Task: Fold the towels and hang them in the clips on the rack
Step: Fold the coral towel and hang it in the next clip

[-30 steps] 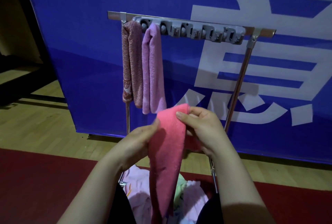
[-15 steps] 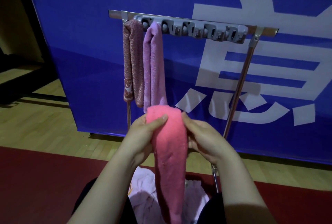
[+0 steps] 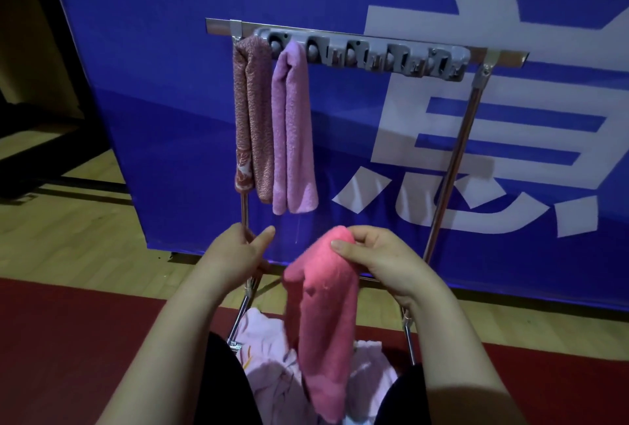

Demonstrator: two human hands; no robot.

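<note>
My right hand (image 3: 384, 264) pinches the folded top of a bright pink towel (image 3: 323, 315), which hangs down in front of my lap. Off the towel, my left hand (image 3: 235, 254) sits with relaxed fingers in front of the rack's left post (image 3: 243, 210). Above, the grey clip strip (image 3: 374, 57) runs along the rack's metal top bar. A mottled rose towel (image 3: 253, 125) and a lilac towel (image 3: 292, 131) hang folded from its two leftmost clips. The clips to the right of them hold nothing.
A heap of pale pink and white cloths (image 3: 262, 336) lies low between the rack's legs, partly behind the pink towel. A blue banner (image 3: 170, 84) with large white characters stands right behind the rack. Wooden floor and a red mat (image 3: 68, 339) lie below.
My left hand has let go of the pink towel and moved left to the rack's post. My right hand alone now holds the towel's top, slightly lower and further right.
</note>
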